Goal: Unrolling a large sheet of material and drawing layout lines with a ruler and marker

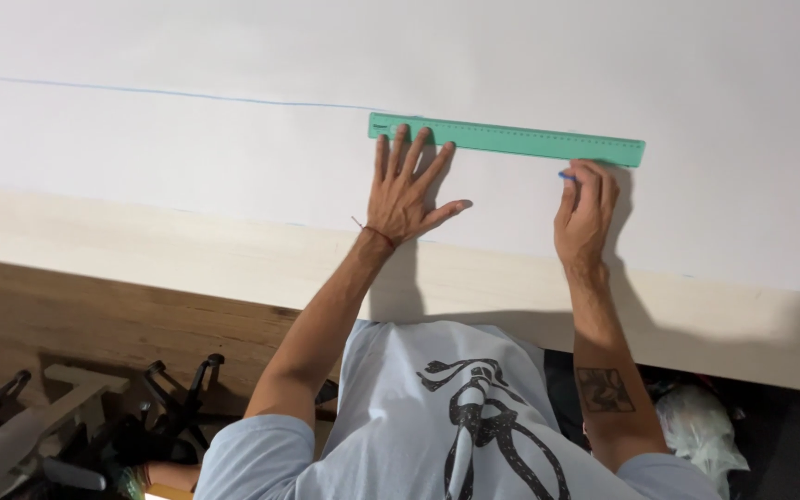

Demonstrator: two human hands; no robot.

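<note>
A long green ruler (520, 140) lies flat on a big white sheet (233, 157). My left hand (406, 190) is spread flat with its fingertips pressing the ruler's left end. My right hand (585, 211) sits just below the ruler's right part and pinches a blue pen (567, 175), whose tip is close to the ruler's lower edge. A thin blue line (168, 93) runs across the sheet from the far left up to the ruler's left end.
The sheet rests on a pale wooden board (187, 255) whose near edge crosses the view. Below it, a wooden floor (67, 315) holds black clamps and tools (173, 407) at the lower left. A crumpled white bag (701, 426) lies at the lower right.
</note>
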